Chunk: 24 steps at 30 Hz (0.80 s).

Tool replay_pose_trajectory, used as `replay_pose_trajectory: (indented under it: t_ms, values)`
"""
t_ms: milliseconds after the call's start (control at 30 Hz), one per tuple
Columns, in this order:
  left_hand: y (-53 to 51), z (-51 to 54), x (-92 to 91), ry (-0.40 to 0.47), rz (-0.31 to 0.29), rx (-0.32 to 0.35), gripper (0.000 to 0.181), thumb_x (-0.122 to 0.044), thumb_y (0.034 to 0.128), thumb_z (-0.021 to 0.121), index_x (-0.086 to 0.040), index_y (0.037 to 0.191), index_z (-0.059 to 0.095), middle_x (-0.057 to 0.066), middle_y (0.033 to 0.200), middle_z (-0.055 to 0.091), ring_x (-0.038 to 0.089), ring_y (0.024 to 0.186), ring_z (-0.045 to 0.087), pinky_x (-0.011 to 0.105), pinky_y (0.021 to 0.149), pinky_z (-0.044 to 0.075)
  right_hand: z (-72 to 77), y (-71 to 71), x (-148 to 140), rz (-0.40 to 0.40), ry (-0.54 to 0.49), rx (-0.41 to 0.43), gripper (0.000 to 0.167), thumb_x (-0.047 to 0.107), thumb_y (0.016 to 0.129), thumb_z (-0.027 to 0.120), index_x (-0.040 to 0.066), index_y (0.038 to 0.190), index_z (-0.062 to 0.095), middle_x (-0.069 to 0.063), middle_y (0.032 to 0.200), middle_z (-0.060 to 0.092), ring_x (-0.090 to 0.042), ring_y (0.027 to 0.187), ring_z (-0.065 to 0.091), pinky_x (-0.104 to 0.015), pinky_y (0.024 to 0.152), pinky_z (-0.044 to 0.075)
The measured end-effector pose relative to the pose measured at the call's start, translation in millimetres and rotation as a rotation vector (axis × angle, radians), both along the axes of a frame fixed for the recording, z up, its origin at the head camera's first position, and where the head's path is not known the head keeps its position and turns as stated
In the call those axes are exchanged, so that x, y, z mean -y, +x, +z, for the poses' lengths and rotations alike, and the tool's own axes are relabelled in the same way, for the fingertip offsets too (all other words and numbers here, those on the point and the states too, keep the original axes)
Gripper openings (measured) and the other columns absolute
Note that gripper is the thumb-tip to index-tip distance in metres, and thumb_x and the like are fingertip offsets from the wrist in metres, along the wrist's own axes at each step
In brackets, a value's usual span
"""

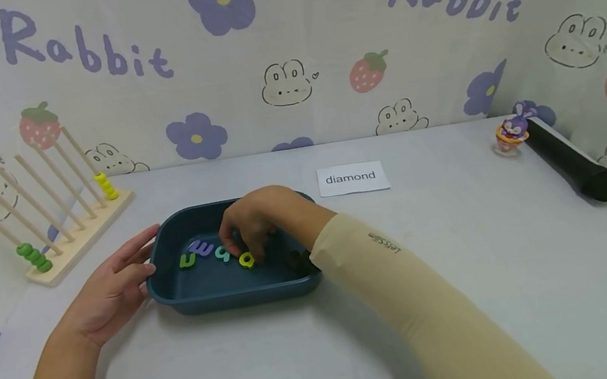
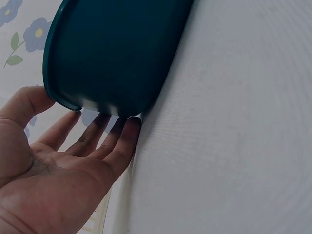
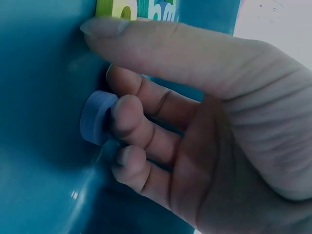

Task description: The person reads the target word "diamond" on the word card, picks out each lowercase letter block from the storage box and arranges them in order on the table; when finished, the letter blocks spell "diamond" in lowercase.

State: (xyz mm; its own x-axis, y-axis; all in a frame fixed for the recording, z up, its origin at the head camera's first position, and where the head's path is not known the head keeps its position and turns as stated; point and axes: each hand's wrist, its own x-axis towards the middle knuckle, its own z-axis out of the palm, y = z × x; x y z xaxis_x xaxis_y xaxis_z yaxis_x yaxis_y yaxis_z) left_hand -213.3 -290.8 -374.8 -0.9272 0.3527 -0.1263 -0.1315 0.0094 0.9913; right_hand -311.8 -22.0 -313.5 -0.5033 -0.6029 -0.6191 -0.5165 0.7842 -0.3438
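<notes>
A dark teal tray (image 1: 243, 298) sits on the table with several small plastic letters in it: a green one (image 1: 187, 261), a purple m (image 1: 202, 248), a light teal one (image 1: 222, 253) and a yellow one (image 1: 246, 261). Against the tray's left end, my left hand (image 1: 111, 293) rests its fingertips, the thumb at the rim. My right hand (image 1: 258, 218) reaches down inside the tray, near the yellow letter. In the right wrist view, its loosely bent fingers (image 3: 129, 114) are beside a blue piece (image 3: 92, 118); the thumb stands apart from it.
Behind the tray lies a white card (image 1: 353, 178) reading "diamond". A wooden bead rack (image 1: 80, 237) with green and yellow beads stands at the left. A black cylindrical object (image 1: 573, 161) and a purple rabbit figurine (image 1: 513, 131) are at the far right.
</notes>
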Motion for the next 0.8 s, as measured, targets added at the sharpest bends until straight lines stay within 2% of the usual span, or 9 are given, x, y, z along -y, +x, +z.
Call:
replay_pose_trajectory:
  t_ms: [267,533,700,800]
  values:
    - [0.3,-0.3,-0.8,-0.005,-0.008,-0.017,0.064,-0.013,0.1078,0.05,-0.022,0.166,0.024,0.015,0.172,0.008,0.005,0.131,0.053,0.022,0.098,0.051,-0.5,-3.0,-2,-0.021,-0.034,0.01,0.023,0.01,0.084,0.085,0.025,0.096,0.072,0.0,0.092,0.06,-0.015,0.075,0.057,-0.028,0.063,0.042]
    - [1.7,0.8,-2.8,-0.002,0.014,-0.014,0.064,-0.013,0.1073,0.052,-0.021,0.165,0.026,0.013,0.171,0.013,0.005,0.131,0.053,0.021,0.099,0.052,3.5,-7.0,-8,-0.05,-0.11,0.073,0.018,0.014,0.085,0.085,0.021,0.096,0.073,-0.001,0.089,0.063,-0.015,0.076,0.058,-0.029,0.067,0.047]
    - [1.9,0.7,-3.2,-0.002,0.022,-0.009,0.064,-0.012,0.1074,0.051,-0.021,0.165,0.026,0.012,0.171,0.013,0.005,0.131,0.053,0.021,0.098,0.052,6.2,-8.7,-11,-0.072,-0.167,0.121,0.018,0.01,0.085,0.084,0.015,0.096,0.071,-0.003,0.098,0.07,-0.016,0.086,0.066,-0.029,0.078,0.057]
    - [1.6,0.0,-2.1,-0.001,0.021,-0.014,0.064,-0.012,0.1075,0.051,-0.021,0.165,0.026,0.012,0.171,0.014,0.006,0.131,0.053,0.021,0.099,0.052,6.3,-9.8,-13,-0.085,-0.197,0.157,0.02,0.008,0.084,0.084,0.013,0.098,0.07,-0.005,0.099,0.072,-0.018,0.09,0.068,-0.031,0.084,0.058]
